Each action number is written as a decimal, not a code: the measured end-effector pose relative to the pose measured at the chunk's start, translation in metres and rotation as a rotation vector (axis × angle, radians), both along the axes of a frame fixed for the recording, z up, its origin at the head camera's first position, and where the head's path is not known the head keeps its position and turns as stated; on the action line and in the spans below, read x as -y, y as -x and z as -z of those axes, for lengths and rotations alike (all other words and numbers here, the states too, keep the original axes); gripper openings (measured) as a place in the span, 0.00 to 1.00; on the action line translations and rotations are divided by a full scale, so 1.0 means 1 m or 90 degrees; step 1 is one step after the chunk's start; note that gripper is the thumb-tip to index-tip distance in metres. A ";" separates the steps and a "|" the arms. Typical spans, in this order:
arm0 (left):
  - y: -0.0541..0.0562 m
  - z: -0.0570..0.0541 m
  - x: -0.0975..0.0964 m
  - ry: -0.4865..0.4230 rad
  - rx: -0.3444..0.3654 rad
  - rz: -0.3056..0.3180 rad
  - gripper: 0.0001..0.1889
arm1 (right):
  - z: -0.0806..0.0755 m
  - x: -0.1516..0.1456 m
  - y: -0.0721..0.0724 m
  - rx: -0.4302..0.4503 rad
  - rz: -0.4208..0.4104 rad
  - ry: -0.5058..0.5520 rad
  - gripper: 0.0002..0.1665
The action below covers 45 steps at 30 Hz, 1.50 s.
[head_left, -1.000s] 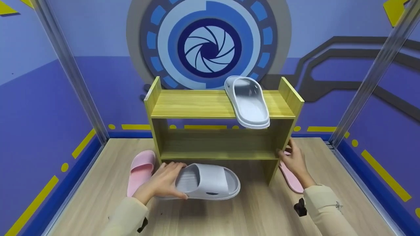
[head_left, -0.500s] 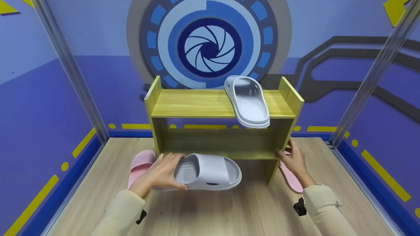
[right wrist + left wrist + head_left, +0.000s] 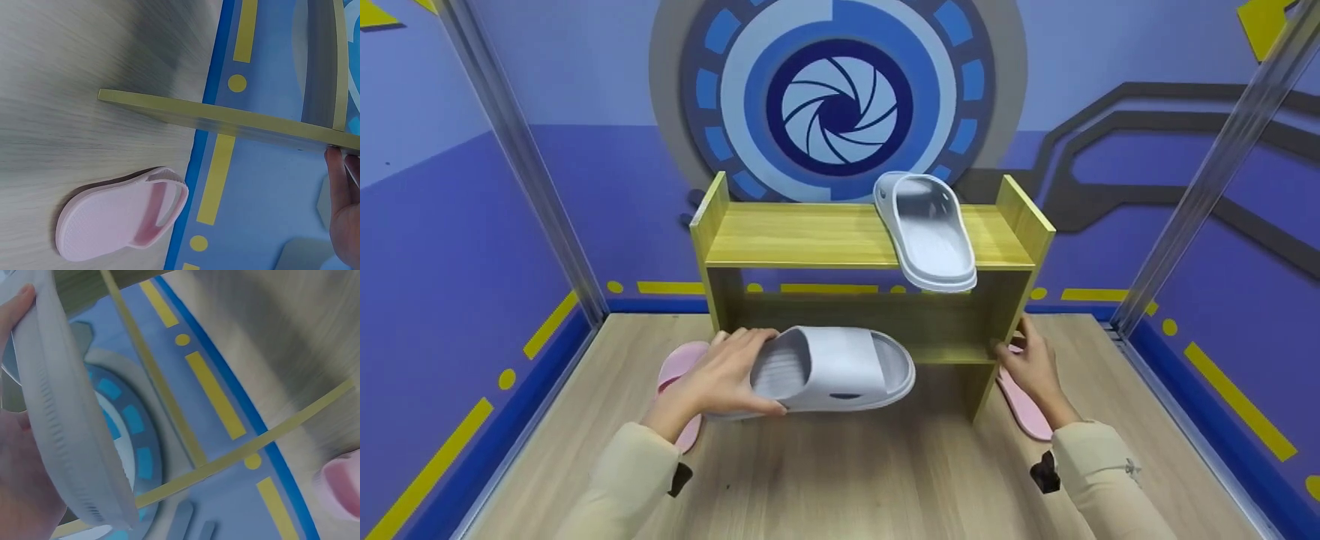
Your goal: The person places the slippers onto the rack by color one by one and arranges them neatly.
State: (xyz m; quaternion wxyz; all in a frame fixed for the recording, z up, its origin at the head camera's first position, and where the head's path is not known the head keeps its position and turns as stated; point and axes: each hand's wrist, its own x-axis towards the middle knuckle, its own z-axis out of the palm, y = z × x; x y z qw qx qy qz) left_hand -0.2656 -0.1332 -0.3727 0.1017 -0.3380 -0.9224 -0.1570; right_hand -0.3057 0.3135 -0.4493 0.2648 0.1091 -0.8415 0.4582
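Observation:
My left hand grips a grey slide slipper by its heel end, thumb along the near side. The slipper hangs sideways before the wooden shoe rack, overlapping its lower shelf in the head view. From the left wrist the slipper shows edge-on beside the hand. A second grey slipper lies on the top shelf, its end past the front edge. My right hand touches the rack's right side panel; in the right wrist view straight fingertips meet its outer face.
A pink slipper lies on the table left of the rack, partly behind my left hand. Another pink slipper rests on the table to the right of it. Patterned walls stand behind and at both sides.
My left hand has raised the grey slipper from low in front of the rack up to its lower shelf. The right hand keeps its place on the side panel.

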 end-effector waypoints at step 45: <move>-0.009 -0.092 0.023 -0.029 -0.064 -0.056 0.49 | -0.012 0.009 -0.009 -0.020 0.006 0.008 0.30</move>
